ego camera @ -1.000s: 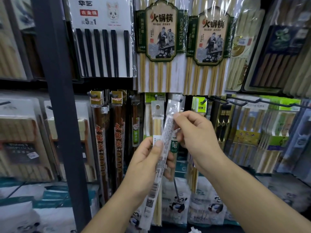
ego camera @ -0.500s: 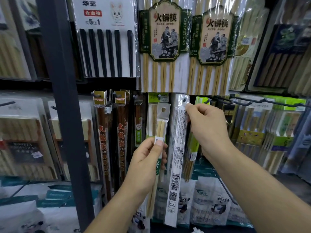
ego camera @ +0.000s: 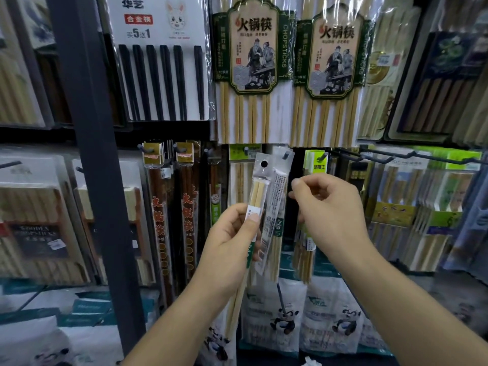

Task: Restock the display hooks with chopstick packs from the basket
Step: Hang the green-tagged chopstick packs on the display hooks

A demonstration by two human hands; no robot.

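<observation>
Reaches both forearms up from the lower edge toward the middle row of a shop display. Grips a chopstick pack (ego camera: 257, 191) in the left hand (ego camera: 232, 241), with the thumb laid flat across the white label on the front and the other fingers wrapped behind. Holds it nearly upright with the top leaning a little right, the punched hole at the top on no hook, and the lower end trailing down past the wrist.

Shows a second pack (ego camera: 280, 186) just to the right, printed back toward the camera. Hangs by its top from a hook (ego camera: 285, 155) and overlaps the right edge of the held pack.

Poses the right hand (ego camera: 327, 207) beside that hanging pack, level with its upper part, with the wrist bent and the back of the hand toward the camera. Curls the fingers inward, bringing index fingertip and thumb tip close together at the pack's right edge. Cannot tell whether pinching the wrapper or only near it, since the view is too soft at that spot.

Around the hands:
- At the left, a dark upright post (ego camera: 87, 154).
- Above, a white card of black chopsticks (ego camera: 161, 62) and green-labelled packs (ego camera: 253, 62) of pale chopsticks side by side.
- Left of the left hand, brown packs (ego camera: 158, 220) with red characters, hanging from their own hooks.
- At the right, bare hooks (ego camera: 412, 155) jutting forward over more boxed sets.
- Below, behind the forearms, bags printed with pandas (ego camera: 284, 320).
</observation>
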